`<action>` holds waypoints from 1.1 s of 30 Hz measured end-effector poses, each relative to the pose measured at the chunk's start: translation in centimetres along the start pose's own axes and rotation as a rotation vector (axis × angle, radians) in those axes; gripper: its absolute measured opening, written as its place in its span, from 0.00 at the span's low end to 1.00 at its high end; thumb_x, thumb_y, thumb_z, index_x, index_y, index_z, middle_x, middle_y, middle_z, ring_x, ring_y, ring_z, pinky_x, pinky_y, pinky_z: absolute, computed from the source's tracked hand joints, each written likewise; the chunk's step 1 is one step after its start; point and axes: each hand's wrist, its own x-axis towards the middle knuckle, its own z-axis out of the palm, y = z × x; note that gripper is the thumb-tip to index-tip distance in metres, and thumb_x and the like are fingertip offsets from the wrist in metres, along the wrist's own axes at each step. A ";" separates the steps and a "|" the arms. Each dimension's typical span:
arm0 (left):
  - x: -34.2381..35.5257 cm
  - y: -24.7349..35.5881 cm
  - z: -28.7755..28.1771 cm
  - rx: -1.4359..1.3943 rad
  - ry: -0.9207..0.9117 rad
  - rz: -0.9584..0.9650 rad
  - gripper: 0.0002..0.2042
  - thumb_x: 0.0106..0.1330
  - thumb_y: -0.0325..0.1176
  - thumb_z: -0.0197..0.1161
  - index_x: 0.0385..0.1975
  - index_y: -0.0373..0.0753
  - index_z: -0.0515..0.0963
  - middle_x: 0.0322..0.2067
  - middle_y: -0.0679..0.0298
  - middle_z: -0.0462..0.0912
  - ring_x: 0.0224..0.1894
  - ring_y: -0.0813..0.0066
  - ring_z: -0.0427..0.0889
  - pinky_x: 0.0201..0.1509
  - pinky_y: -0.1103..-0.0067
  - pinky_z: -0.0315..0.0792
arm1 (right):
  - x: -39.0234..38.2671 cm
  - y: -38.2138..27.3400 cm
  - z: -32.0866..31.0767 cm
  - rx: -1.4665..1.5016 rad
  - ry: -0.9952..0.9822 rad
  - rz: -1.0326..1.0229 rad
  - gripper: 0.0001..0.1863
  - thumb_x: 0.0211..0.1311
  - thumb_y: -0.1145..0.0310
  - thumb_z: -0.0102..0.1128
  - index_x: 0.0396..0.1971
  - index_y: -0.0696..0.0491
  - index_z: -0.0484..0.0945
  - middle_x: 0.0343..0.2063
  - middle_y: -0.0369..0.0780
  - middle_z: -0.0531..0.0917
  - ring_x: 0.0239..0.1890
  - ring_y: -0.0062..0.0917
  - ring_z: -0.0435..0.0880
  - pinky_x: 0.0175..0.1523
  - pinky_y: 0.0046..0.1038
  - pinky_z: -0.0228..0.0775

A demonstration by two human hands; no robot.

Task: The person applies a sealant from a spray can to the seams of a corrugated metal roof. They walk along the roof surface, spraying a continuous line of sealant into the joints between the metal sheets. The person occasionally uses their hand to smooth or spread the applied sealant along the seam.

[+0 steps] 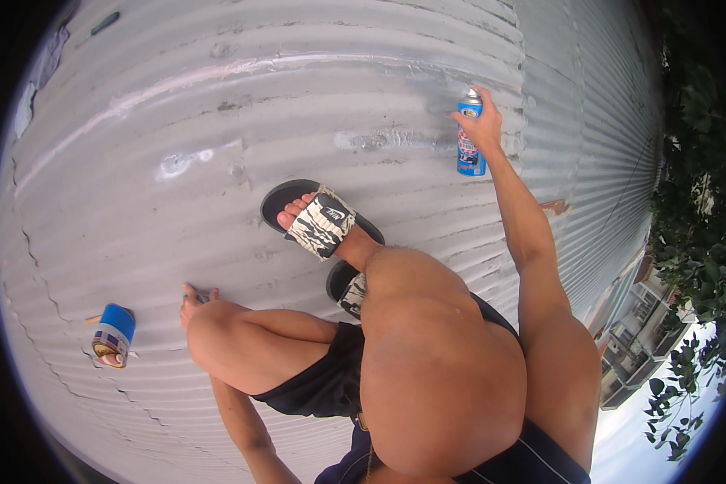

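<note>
My right hand (484, 125) is wrapped round a blue spray can (469, 149) with a white nozzle, its index finger up at the top. The can is close over the corrugated metal roof (242, 105), near a shiny grey smeared patch (379, 140). Whether any spray is coming out cannot be made out. Beside my bent left knee, my left hand (194, 302) rests at the roof surface with its fingers apart. The knee covers part of that hand. My feet, in patterned slide sandals (323, 222), stand between the two hands.
A tin with a blue top (118, 323) and a thin stick (94, 319) are on the roof at left. Another shiny patch (184, 163) and a long pale seam (194, 79) mark the sheets. A dark object (105, 22) lies far left. Leafy branches (702, 234) border the right.
</note>
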 end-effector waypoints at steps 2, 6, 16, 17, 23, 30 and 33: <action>0.6 -0.1 0.4 0.029 -0.043 -0.026 0.32 0.53 0.41 0.66 0.57 0.35 0.65 0.35 0.53 0.78 0.40 0.54 0.77 0.43 0.68 0.70 | -0.2 0.1 -0.4 -0.049 0.005 -0.051 0.34 0.34 0.64 0.68 0.50 0.42 0.69 0.38 0.47 0.76 0.41 0.42 0.77 0.46 0.39 0.69; 0.2 -0.9 1.3 0.046 0.150 0.128 0.33 0.53 0.43 0.66 0.57 0.36 0.64 0.35 0.54 0.78 0.40 0.56 0.77 0.43 0.69 0.70 | 0.4 -0.5 -0.5 -0.120 -0.027 -0.149 0.33 0.36 0.63 0.66 0.50 0.41 0.69 0.36 0.47 0.75 0.40 0.43 0.77 0.44 0.39 0.69; -0.4 -1.0 -0.5 0.105 0.012 -0.001 0.37 0.45 0.45 0.70 0.56 0.36 0.65 0.35 0.55 0.78 0.38 0.57 0.77 0.37 0.68 0.71 | 0.2 -4.4 1.0 -0.140 -0.001 -0.264 0.35 0.37 0.64 0.65 0.53 0.40 0.67 0.38 0.46 0.72 0.41 0.43 0.75 0.45 0.39 0.69; 0.3 -0.6 -0.5 0.082 0.013 0.046 0.37 0.44 0.44 0.70 0.55 0.35 0.66 0.35 0.53 0.77 0.37 0.56 0.77 0.36 0.68 0.72 | -0.5 -5.4 0.2 -0.133 0.022 -0.283 0.34 0.38 0.67 0.65 0.53 0.43 0.67 0.38 0.46 0.73 0.42 0.42 0.74 0.47 0.38 0.68; 2.1 -0.4 -1.0 0.067 0.147 0.081 0.32 0.48 0.43 0.63 0.53 0.31 0.68 0.37 0.44 0.77 0.39 0.57 0.79 0.34 0.70 0.75 | -0.1 -12.1 2.9 0.081 0.052 -0.512 0.36 0.35 0.73 0.65 0.53 0.56 0.67 0.48 0.48 0.73 0.51 0.42 0.71 0.57 0.37 0.60; -0.3 -1.0 -0.6 0.048 -0.095 -0.001 0.26 0.48 0.39 0.61 0.49 0.34 0.72 0.39 0.48 0.79 0.38 0.59 0.80 0.29 0.73 0.76 | -4.7 -26.8 1.0 0.215 -0.238 -0.707 0.39 0.35 0.72 0.66 0.55 0.58 0.63 0.45 0.50 0.71 0.50 0.45 0.70 0.56 0.38 0.60; -1.1 0.6 -9.0 -0.113 -0.529 -0.015 0.30 0.45 0.44 0.64 0.50 0.38 0.72 0.35 0.51 0.81 0.39 0.60 0.80 0.34 0.68 0.74 | -6.7 -35.5 -4.2 0.235 -0.311 -0.817 0.42 0.34 0.72 0.66 0.57 0.59 0.61 0.45 0.51 0.71 0.49 0.46 0.70 0.56 0.39 0.60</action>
